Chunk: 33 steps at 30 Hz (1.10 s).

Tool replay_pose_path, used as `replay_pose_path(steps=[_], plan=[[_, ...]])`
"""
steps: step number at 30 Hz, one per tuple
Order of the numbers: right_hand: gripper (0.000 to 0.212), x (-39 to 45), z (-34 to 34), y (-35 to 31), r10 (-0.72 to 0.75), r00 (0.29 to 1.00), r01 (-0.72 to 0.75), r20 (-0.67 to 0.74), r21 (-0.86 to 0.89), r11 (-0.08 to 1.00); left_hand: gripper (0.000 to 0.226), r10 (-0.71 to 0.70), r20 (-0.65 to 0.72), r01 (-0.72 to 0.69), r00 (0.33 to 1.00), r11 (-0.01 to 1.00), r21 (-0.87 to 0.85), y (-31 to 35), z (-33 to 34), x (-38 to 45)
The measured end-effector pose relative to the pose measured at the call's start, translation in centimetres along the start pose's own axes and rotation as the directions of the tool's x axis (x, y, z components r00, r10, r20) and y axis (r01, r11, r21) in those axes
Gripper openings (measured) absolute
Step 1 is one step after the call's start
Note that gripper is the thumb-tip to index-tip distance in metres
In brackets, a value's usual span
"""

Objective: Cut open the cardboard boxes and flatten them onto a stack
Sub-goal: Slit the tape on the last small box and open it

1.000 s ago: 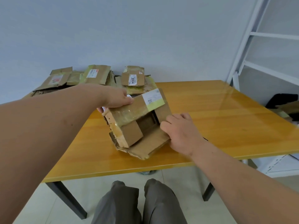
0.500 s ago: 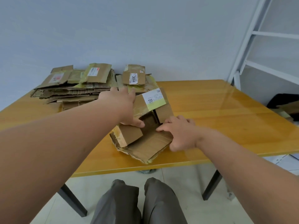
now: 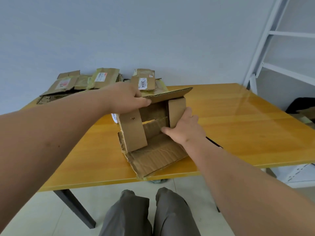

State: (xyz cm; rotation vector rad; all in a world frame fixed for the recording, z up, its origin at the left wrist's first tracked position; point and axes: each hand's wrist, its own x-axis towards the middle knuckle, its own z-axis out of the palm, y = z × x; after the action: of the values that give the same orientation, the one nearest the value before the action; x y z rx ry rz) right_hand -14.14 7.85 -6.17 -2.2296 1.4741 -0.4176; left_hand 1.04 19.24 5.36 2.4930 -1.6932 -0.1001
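A brown cardboard box [image 3: 153,154] lies on its side on the yellow table [image 3: 238,126], its open end facing me and its flaps spread. My left hand [image 3: 126,97] grips the upper flap at its left end and holds it raised. My right hand [image 3: 185,128] holds the right side flap, thumb inside the box and fingers round the flap's outer face. The bottom flap lies flat on the table toward the front edge. A stack of flattened boxes [image 3: 76,84] sits at the far left of the table against the wall.
Another flattened pile with a white "3004" label [image 3: 144,82] lies behind the box. A thin dark object [image 3: 213,142] shows on the table under my right forearm. A white metal rack [image 3: 281,48] stands at the right. My knees are below the table's front edge.
My left hand has lifted the top flap from folded-down to raised, opening the box's end. My right hand moved from the lower flap to the right side flap.
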Motion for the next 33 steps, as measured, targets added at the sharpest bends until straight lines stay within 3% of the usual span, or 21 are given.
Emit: replay_pose_path(steps=[3, 5, 7, 9, 14, 17, 21, 24, 30, 33], plan=[[0.068, 0.1, 0.4, -0.4, -0.048, 0.995, 0.043, -0.089, -0.058, 0.997, 0.059, -0.041, -0.063, 0.035, 0.997, 0.996, -0.087, -0.1, -0.3, 0.1], [0.036, 0.4, -0.2, -0.6, -0.078, 0.993, 0.075, -0.091, -0.026, 0.997, 0.05, -0.134, -0.248, 0.099, 0.959, 0.984, -0.15, -0.7, 0.1, 0.2], [0.038, 0.8, -1.1, -0.4, -0.057, 0.998, 0.059, -0.015, 0.101, 0.993, 0.046, -0.278, -0.419, 0.15, 0.864, 0.938, -0.314, -1.5, 1.0, 0.0], [0.045, 0.9, -1.5, 0.2, -0.023, 0.996, -0.009, 0.088, 0.346, 0.938, 0.052, -0.414, -0.48, 0.148, 0.773, 0.854, -0.498, -2.3, 2.1, -0.4], [0.048, 1.1, -0.8, 1.3, 0.05, 0.968, -0.217, 0.246, 0.723, 0.656, 0.082, -0.66, -0.341, 0.181, 0.669, 0.59, -0.787, -3.0, 4.8, -0.5], [0.045, 0.8, -0.5, 1.6, 0.019, 0.953, -0.263, 0.303, 0.791, 0.552, 0.091, -0.66, -0.23, 0.28, 0.715, 0.572, -0.771, -3.2, 5.8, -0.4], [0.018, 0.2, -0.8, 2.1, -0.02, 0.935, -0.298, 0.354, 0.816, 0.494, 0.107, -0.521, -0.144, 0.413, 0.841, 0.791, -0.452, -3.6, 7.5, -0.2], [0.014, -0.1, -1.0, 2.2, -0.035, 0.929, -0.307, 0.369, 0.819, 0.484, 0.109, -0.523, -0.088, 0.486, 0.847, 0.832, -0.267, -4.0, 7.7, 0.3], [0.008, 0.8, -1.3, 2.4, -0.031, 0.922, -0.328, 0.386, 0.821, 0.467, 0.068, -0.472, 0.024, 0.455, 0.881, 0.834, -0.312, -5.1, 6.8, 0.8], [0.007, 1.5, -1.9, 2.5, 0.014, 0.925, -0.353, 0.38, 0.845, 0.402, 0.069, -0.372, 0.128, 0.391, 0.919, 0.83, -0.396, -6.7, 5.8, 0.4]])
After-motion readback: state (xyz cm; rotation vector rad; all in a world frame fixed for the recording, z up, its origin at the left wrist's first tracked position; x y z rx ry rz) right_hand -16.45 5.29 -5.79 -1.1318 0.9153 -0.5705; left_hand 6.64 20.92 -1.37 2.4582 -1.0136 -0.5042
